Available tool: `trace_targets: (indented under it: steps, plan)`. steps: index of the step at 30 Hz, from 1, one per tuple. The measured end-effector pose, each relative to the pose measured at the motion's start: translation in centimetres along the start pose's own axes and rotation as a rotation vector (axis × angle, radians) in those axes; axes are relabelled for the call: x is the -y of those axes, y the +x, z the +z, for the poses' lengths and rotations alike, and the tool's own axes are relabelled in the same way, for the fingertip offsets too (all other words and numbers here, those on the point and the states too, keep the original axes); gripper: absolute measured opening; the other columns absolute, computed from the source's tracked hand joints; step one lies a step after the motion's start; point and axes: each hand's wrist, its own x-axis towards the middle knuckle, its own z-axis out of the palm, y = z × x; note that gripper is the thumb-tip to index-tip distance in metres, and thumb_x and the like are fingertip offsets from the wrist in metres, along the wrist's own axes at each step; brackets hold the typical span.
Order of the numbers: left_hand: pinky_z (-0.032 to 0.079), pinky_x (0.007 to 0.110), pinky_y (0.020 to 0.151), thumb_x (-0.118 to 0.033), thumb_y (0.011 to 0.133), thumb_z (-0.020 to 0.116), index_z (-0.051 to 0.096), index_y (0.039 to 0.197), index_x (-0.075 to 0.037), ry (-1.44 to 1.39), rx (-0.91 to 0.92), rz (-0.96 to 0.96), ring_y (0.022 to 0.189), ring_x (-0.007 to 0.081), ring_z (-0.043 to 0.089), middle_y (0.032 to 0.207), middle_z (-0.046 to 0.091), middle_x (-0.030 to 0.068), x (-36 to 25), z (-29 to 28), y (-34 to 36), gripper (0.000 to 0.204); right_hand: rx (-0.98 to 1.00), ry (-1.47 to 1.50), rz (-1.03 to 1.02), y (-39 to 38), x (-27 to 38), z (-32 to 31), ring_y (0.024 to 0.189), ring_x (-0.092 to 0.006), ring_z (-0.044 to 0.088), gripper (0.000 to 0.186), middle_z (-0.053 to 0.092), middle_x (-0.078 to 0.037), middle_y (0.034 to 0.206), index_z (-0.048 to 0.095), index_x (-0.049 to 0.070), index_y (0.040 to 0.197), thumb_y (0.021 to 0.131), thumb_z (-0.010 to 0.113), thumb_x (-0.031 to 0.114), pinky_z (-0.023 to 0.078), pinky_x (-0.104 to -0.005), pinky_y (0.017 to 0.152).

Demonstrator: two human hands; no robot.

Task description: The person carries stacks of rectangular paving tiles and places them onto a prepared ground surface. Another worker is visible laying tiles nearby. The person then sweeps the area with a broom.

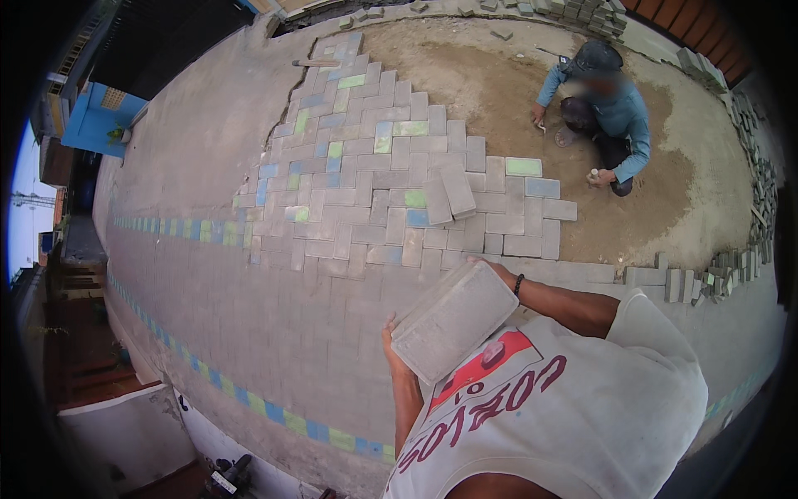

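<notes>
I hold a grey concrete paving block [455,323] in front of my chest, its broad flat face turned up. My left hand [392,339] grips its left end, and my right hand [502,273] grips the far right end; most of the fingers are hidden behind the block. A dark bead bracelet circles my right wrist. Ahead lies the herringbone paving [357,170], grey with scattered green and blue blocks. Loose grey blocks [456,193] rest on top of it, close to its stepped right edge.
A co-worker in a blue shirt [619,125] crouches on the bare sand [507,91], a small tool in each hand. A wooden-handled tool [316,63] lies on the far paving. Stacked blocks [731,270] line the right side; another stack [586,15] stands at the back.
</notes>
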Motion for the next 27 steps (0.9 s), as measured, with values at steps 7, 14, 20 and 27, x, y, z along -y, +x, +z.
trace_targets:
  steps: [7, 14, 20, 27]
  plan:
    - [0.045, 0.038, 0.086, -0.034, 0.089, 0.036, 0.034, 0.128, -0.005, 0.081, 0.051, -0.073, 0.104, 0.028, 0.052, 0.115, 0.051, 0.0173, -5.2, 2.9, 6.5, 0.048, -0.069, 1.38, 0.691, 4.1, 7.5, -3.8, 0.074, -0.0117, 0.059, 0.028, 0.062, -0.001, 0.084, 0.061, 0.009, 0.096, 0.089, 0.051, 0.035, 0.048, -0.0263, 0.068]
    - [0.042, 0.038, 0.089, -0.033, 0.09, 0.035, 0.033, 0.128, -0.003, 0.018, 0.122, -0.184, 0.108, 0.0283, 0.05, 0.119, 0.048, 0.0192, -11.4, 2.2, 12.8, 0.049, -0.152, 1.433, 0.695, 9.5, 10.7, -2.3, 0.076, -0.0127, 0.059, 0.034, 0.063, -0.002, 0.085, 0.061, 0.009, 0.095, 0.086, 0.054, 0.04, 0.048, -0.0266, 0.069]
    - [0.041, 0.04, 0.091, -0.033, 0.09, 0.034, 0.032, 0.129, -0.003, 0.013, 0.267, -0.229, 0.109, 0.0292, 0.048, 0.121, 0.046, 0.0196, -18.1, -2.6, 21.4, 0.049, -0.147, 1.446, 0.714, 16.9, 14.6, 1.3, 0.077, -0.0158, 0.061, 0.039, 0.063, -0.005, 0.088, 0.059, 0.008, 0.098, 0.086, 0.053, 0.043, 0.049, -0.0298, 0.07]
    - [0.046, 0.038, 0.085, -0.028, 0.087, 0.036, 0.033, 0.129, -0.005, 0.231, 0.291, -0.224, 0.104, 0.0281, 0.051, 0.117, 0.048, 0.0179, -27.9, -0.7, 25.4, 0.048, -0.233, 1.609, 0.667, 22.3, 15.3, 6.5, 0.079, -0.0196, 0.062, 0.039, 0.063, -0.009, 0.09, 0.057, 0.006, 0.104, 0.086, 0.051, 0.04, 0.049, -0.0313, 0.074]
